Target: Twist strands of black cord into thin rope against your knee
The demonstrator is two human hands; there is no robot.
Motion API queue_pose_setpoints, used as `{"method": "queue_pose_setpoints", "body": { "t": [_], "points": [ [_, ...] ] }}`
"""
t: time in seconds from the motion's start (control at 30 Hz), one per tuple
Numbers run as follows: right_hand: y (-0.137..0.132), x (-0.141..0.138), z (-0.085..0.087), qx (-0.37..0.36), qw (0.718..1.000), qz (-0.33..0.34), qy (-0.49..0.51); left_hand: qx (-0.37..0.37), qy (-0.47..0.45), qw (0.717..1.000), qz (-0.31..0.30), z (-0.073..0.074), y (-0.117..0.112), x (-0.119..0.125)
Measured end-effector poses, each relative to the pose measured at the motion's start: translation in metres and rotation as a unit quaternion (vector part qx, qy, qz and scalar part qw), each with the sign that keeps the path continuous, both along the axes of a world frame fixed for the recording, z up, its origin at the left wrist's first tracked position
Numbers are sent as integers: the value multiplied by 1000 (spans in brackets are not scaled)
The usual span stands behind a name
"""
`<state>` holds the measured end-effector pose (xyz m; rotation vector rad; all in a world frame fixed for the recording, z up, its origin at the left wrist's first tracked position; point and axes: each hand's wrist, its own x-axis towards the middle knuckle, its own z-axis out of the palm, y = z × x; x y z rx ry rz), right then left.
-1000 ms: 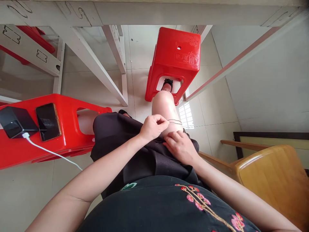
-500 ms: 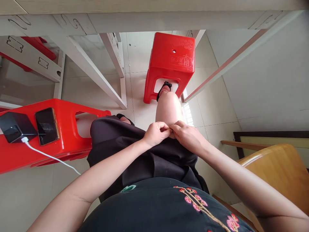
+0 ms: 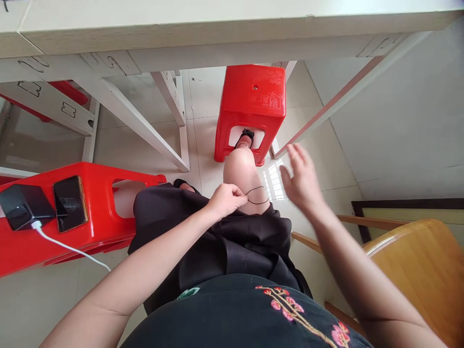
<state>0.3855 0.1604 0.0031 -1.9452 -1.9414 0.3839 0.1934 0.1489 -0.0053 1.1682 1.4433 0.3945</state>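
My left hand is pinched closed over my bare leg, holding a thin black cord. Two dark strands of it spread to the right from my fingertips and lie across the skin above the knee. Off to the right of the leg, my right hand is raised with its fingers apart and nothing in them, a little blurred. My dark skirt covers my lap below the cord.
A red plastic stool stands ahead under the pale table. On a second red stool at left lie a phone and a black device with a white cable. A wooden chair is at right.
My hands were together over the leg and have parted. The right one has moved up and right and opened. The left stays pinched, and the black cord now shows.
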Motion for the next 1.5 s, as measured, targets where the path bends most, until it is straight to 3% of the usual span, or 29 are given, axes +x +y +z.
{"method": "queue_pose_setpoints", "body": {
  "t": [0.07,0.17,0.37,0.5,0.57,0.63,0.73,0.87,1.0,1.07,1.13,1.2,1.3,1.4,1.5],
  "points": [
    [-26,-35,-6,19,997,58,49,-21,-20,999,22,-3,0,-1],
    [-55,-62,-17,47,992,68,98,-57,-47,996,54,-8,0,-4],
    [-53,-37,-26,37,983,179,3,-108,-105,984,97,-6,3,-11],
    [-44,-15,-25,28,973,226,-43,-129,-125,978,103,-3,4,-14],
    [-43,-8,-22,11,976,215,-30,-132,-130,978,100,-3,4,-16],
    [-43,-6,-19,-1,981,192,4,-132,-125,978,98,-3,4,-16],
    [-42,-17,-17,-6,978,209,7,-123,-120,980,100,-4,3,-15],
    [-42,-30,-19,-4,959,259,-115,-113,-128,981,95,-7,1,-14],
    [-41,-14,-19,-33,933,303,-192,-57,-92,992,63,-9,-2,-13],
    [-39,0,-18,-77,933,282,-211,-15,-54,998,39,-9,-4,-11],
    [-37,11,-16,-108,943,221,-225,12,-22,999,20,-7,-6,-10],
    [-36,9,-14,-69,967,146,-196,24,-6,1000,13,-7,-7,-9],
    [-37,-19,-15,0,989,133,-61,25,-18,1000,5,-11,-7,-10],
    [-31,-56,-24,-81,984,156,21,44,-14,999,3,-15,-5,-13],
    [-13,-74,-36,-132,984,112,48,80,8,996,23,-14,2,-15]
  ]
}}
